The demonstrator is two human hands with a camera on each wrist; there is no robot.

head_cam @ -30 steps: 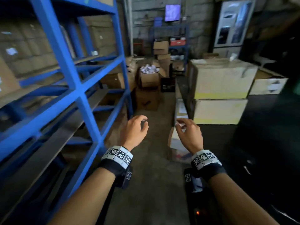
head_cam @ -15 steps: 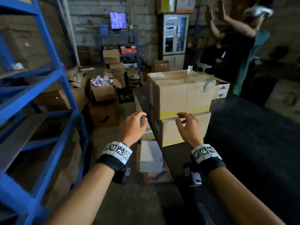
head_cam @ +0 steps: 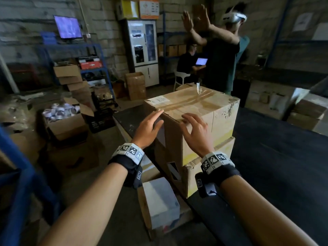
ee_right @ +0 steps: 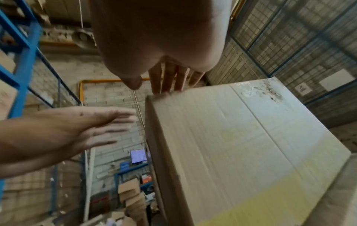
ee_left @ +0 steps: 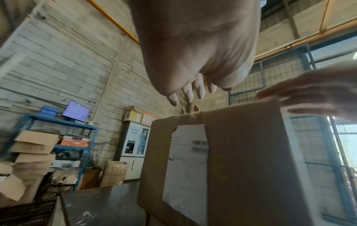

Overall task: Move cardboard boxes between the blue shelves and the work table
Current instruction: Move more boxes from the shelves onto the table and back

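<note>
Two cardboard boxes stand stacked on the dark work table (head_cam: 275,157). The upper box (head_cam: 195,103) is taped and labelled, and sits on the lower box (head_cam: 226,147). My left hand (head_cam: 150,125) reaches with straight fingers beside the upper box's near left corner and holds nothing. My right hand (head_cam: 195,132) has spread fingers at the box's near top edge. In the left wrist view the left hand (ee_left: 193,91) hovers above the labelled side of the box (ee_left: 241,168). In the right wrist view the right fingertips (ee_right: 170,82) meet the edge of the box (ee_right: 241,145).
A blue shelf frame (head_cam: 16,174) stands at the lower left. On the floor are a white-topped box (head_cam: 159,201) by the table and an open box of white rolls (head_cam: 65,119). A person (head_cam: 221,55) stands beyond the table with arms raised. More boxes (head_cam: 308,114) lie at the far right.
My view has swung right, from the blue shelves to the table. Both hands have moved forward and up to the upper box's near top edge, fingers now straighter.
</note>
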